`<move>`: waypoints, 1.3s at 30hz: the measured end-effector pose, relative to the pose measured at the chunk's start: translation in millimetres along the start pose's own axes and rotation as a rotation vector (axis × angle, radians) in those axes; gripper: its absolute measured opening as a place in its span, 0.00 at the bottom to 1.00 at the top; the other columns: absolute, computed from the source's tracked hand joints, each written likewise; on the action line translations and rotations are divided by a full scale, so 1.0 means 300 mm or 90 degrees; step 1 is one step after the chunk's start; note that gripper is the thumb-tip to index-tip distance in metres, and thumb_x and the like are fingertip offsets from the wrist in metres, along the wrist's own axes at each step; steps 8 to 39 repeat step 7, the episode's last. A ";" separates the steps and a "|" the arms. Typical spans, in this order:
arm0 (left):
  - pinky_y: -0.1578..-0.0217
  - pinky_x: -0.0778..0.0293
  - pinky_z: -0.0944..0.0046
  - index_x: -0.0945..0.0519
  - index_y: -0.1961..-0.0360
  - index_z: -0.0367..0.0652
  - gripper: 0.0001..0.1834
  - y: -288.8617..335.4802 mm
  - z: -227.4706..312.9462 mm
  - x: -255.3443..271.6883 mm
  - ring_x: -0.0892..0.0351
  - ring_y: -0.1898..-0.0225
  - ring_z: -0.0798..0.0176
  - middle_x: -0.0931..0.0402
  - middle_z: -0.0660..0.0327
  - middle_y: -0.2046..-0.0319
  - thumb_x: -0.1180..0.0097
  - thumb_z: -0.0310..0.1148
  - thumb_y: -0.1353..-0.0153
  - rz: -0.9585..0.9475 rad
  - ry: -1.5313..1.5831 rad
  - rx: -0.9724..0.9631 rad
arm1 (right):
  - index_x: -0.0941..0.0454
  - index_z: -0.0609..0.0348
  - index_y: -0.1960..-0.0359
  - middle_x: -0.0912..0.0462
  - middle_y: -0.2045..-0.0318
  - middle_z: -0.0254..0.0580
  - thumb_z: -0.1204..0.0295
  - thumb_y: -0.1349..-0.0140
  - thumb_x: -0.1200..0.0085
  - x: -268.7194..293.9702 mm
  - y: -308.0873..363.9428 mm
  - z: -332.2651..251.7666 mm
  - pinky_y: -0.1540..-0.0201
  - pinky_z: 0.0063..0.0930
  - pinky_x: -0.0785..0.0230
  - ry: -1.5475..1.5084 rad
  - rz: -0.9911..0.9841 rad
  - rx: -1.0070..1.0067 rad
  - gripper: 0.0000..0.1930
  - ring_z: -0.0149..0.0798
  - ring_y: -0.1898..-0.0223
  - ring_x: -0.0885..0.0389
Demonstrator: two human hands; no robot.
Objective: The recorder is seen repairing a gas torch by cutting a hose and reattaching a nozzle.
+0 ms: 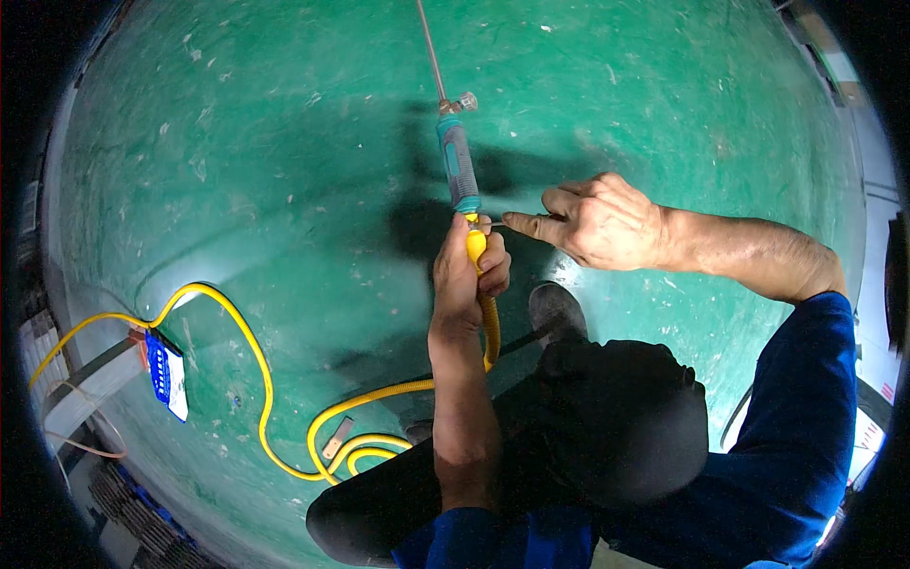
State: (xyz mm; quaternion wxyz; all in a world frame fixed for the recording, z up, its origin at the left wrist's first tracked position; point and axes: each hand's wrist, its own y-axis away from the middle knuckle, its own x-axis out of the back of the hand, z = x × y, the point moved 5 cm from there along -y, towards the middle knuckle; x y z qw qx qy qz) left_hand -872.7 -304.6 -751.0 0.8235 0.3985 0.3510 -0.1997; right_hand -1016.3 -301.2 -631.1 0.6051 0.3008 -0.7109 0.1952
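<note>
The thin metal lance (428, 47) runs off the top edge at about twelve o'clock, so its tip is cut off. Where the yellow hose (284, 417) joins the spray wand's teal grip (459, 166) is hidden inside the left hand (464, 270), and the far end of the hose passes behind a blue and white packet (168, 375) at about nine o'clock near the rim. What the right hand (597, 223) grips is too small to name: only a thin sliver shows at its fingertip.

The left forearm rises from the lower edge, and its fingers are curled tight around the yellow collar just below the teal grip, holding the wand upright near the centre. The right arm, in a blue sleeve, enters from four o'clock; its index finger and thumb are pressed together in a pinch, pointing left at the base of the grip, other fingers folded. A dark shoe (557, 311) rests on the green floor (284, 142) just below the hands.
</note>
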 end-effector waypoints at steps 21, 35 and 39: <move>0.89 0.52 0.69 0.32 0.59 0.48 0.23 -0.002 0.001 0.001 0.50 0.90 0.74 0.46 0.72 0.86 0.66 0.57 0.28 -0.016 0.011 -0.004 | 0.29 0.49 0.37 0.26 0.75 0.40 0.69 0.44 0.52 -0.004 0.002 0.008 0.75 0.35 0.25 -0.014 -0.040 -0.033 0.29 0.41 0.76 0.20; 0.89 0.52 0.69 0.32 0.59 0.48 0.23 -0.002 0.001 0.001 0.50 0.90 0.74 0.46 0.72 0.86 0.66 0.57 0.28 -0.016 0.011 -0.004 | 0.29 0.49 0.37 0.26 0.75 0.40 0.69 0.44 0.52 -0.004 0.002 0.008 0.75 0.35 0.25 -0.014 -0.040 -0.033 0.29 0.41 0.76 0.20; 0.89 0.52 0.69 0.32 0.59 0.48 0.23 -0.002 0.001 0.001 0.50 0.90 0.74 0.46 0.72 0.86 0.66 0.57 0.28 -0.016 0.011 -0.004 | 0.29 0.49 0.37 0.26 0.75 0.40 0.69 0.44 0.52 -0.004 0.002 0.008 0.75 0.35 0.25 -0.014 -0.040 -0.033 0.29 0.41 0.76 0.20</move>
